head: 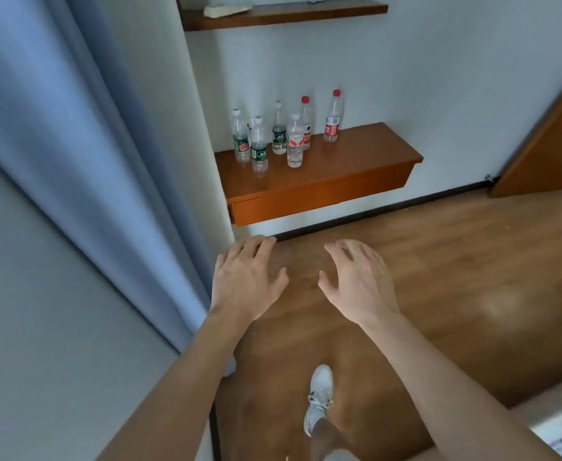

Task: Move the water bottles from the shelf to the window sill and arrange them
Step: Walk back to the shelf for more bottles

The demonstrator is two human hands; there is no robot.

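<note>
Several clear plastic water bottles stand upright on a low wooden shelf (356, 164) fixed to the white wall. At the left are green-labelled bottles (259, 144) with white caps. A white-capped bottle with a pink label (295, 141) stands nearest the front. Two red-capped bottles stand at the back, one (332, 117) apart at the right. My left hand (244, 277) and my right hand (359, 277) are stretched out in front of me, below and short of the shelf, palms down, fingers spread, holding nothing. No window sill is in view.
A blue curtain (83, 154) hangs along the left. A higher wooden shelf (286, 15) holds a pale object. A wooden door (552, 141) stands at the right. My white shoe (319, 394) is on the wooden floor (439, 277). A pale furniture corner (552, 410) juts in at bottom right.
</note>
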